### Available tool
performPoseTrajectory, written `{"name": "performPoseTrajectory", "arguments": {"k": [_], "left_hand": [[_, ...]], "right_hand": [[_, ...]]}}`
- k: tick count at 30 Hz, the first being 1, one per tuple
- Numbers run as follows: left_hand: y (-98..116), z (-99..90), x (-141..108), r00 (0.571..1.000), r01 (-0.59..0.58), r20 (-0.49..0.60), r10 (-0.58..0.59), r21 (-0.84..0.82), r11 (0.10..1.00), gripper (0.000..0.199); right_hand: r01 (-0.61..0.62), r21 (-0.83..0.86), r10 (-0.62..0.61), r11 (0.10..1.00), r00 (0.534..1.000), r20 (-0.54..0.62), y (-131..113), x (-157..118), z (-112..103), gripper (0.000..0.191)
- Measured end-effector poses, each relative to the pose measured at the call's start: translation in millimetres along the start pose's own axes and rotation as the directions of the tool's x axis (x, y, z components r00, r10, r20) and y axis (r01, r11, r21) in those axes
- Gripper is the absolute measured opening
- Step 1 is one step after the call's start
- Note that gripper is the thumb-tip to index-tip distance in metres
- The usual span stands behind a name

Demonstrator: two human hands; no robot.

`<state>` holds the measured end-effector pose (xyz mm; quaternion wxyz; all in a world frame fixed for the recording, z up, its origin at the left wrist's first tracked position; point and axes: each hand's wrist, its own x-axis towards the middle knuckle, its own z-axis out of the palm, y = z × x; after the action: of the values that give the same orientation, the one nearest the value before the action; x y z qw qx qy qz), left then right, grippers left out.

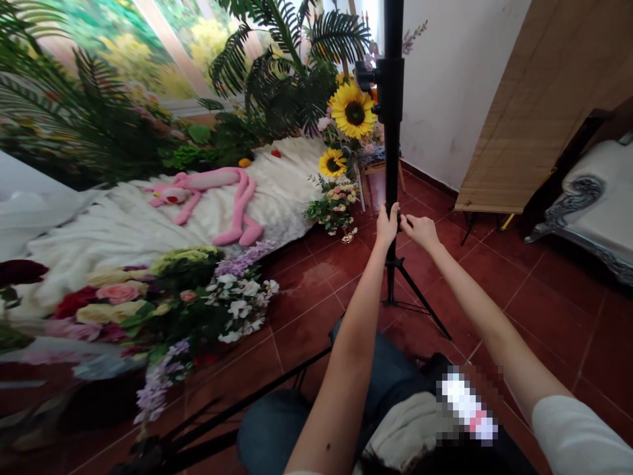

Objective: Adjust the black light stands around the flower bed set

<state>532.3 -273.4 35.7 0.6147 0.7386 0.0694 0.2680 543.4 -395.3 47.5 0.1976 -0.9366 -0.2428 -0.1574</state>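
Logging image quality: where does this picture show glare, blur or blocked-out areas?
Head view, top: light whitens the background beside the black stand; head view, middle: pale sheen on the tiled floor, left hand and right hand fairly clear; head view, left edge: dark red bloom blurred; head view, lower right: pixel blocks hide a patch.

Black stand, pale-gridded red floor, pink plush toy

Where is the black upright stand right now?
In the head view, the black stand rises just right of centre, gripped by the left hand, with sunflowers close on its left.
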Motion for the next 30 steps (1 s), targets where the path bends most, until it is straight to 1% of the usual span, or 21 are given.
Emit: {"name": "performPoseTrajectory", "arguments": {"k": [2,4,6,8,10,13,15,16,17,18,19,20,21,22,23,24,25,27,30], "left_hand": [[-1.7,0.8,0.0,1.0,-0.01,-0.003,0.01,0.012,1.0,0.045],[-4.1,1.6,0.2,0.999,-0.029,-0.014,0.03,0.018,0.999,0.05],[-6.5,3.0,0.7,0.999,-0.041,-0.03,0.041,0.015,0.999,0.056],[-7.7,4.8,1.4,0.998,-0.04,-0.043,0.041,0.006,0.999,0.061],[-7.5,6.2,1.9,0.998,-0.042,-0.044,0.042,-0.004,0.999,0.063],[-8.0,4.7,-1.6,0.997,-0.065,-0.037,0.064,-0.034,0.997,0.061],[-13.2,-1.1,-12.1,0.995,-0.09,-0.046,0.087,-0.073,0.993,0.056],[-18.1,-5.8,-21.5,0.995,-0.084,-0.054,0.079,-0.091,0.992,0.053],[-24.4,-12.0,-34.1,0.998,-0.043,-0.049,0.038,-0.107,0.993,0.049],[-31.9,-19.4,-50.0,0.999,0.038,-0.024,-0.041,-0.12,0.992,0.045],[-40.1,-28.2,-69.0,0.988,0.156,0.024,-0.154,-0.125,0.98,0.04],[-48.4,-38.1,-90.4,0.95,0.305,0.105,-0.293,-0.119,0.945,0.035],[-56.6,-49.3,-113.4,0.891,0.437,0.189,-0.414,-0.105,0.893,0.031],[-64.0,-61.7,-137.0,0.852,0.5,0.229,-0.471,-0.088,0.862,0.026],[-70.8,-75.3,-160.2,0.831,0.533,0.235,-0.504,-0.08,0.842,0.023],[-76.7,-90.1,-182.2,0.818,0.559,0.221,-0.53,-0.09,0.825,0.022],[-81.8,-106.4,-202.3,0.809,0.584,0.175,-0.562,-0.129,0.801,0.022],[-89.7,-143.2,-236.1,0.781,0.614,0.027,-0.624,-0.22,0.758,0.022],[-93.1,-209.3,-273.9,0.691,0.621,-0.215,-0.69,-0.311,0.719,0.022]], "right_hand": [[-0.019,0.168,0.029,0.986,0.998,-0.059,2.5,1.5,9.0,0.053],[-0.04,0.365,0.074,0.93,0.994,-0.079,3.6,2.8,17.2,0.064],[-0.078,0.542,0.117,0.837,0.992,-0.037,3.6,3.4,23.2,0.071],[-0.122,0.658,0.134,0.743,0.99,0.032,3.6,3.4,26.3,0.074],[-0.145,0.709,0.127,0.69,0.989,0.078,4.3,3.2,27.1,0.074],[-0.156,0.733,0.109,0.662,0.988,0.111,5.9,3.4,26.0,0.073],[-0.165,0.741,0.104,0.651,0.986,0.128,6.6,3.7,25.5,0.074],[-0.169,0.742,0.107,0.649,0.986,0.131,6.7,3.8,25.5,0.074],[-0.17,0.743,0.108,0.647,0.985,0.132,6.8,3.8,25.6,0.075],[-0.168,0.745,0.11,0.646,0.986,0.127,6.8,3.9,25.9,0.076],[-0.166,0.747,0.114,0.644,0.986,0.121,6.7,3.9,26.2,0.076],[-0.166,0.749,0.118,0.642,0.986,0.118,6.6,3.9,26.3,0.076],[-0.169,0.75,0.123,0.64,0.986,0.117,6.5,3.8,26.3,0.076],[-0.173,0.749,0.127,0.639,0.985,0.12,6.3,3.8,25.9,0.076],[-0.18,0.748,0.13,0.639,0.984,0.126,6.0,3.7,25.3,0.076],[-0.189,0.748,0.133,0.636,0.982,0.135,5.8,3.5,24.4,0.075],[-0.197,0.751,0.137,0.631,0.98,0.143,5.5,3.2,23.4,0.075],[-0.208,0.765,0.151,0.61,0.978,0.146,4.8,1.9,21.3,0.073],[-0.202,0.795,0.171,0.572,0.977,0.126,2.3,-1.5,20.8,0.071]]}}
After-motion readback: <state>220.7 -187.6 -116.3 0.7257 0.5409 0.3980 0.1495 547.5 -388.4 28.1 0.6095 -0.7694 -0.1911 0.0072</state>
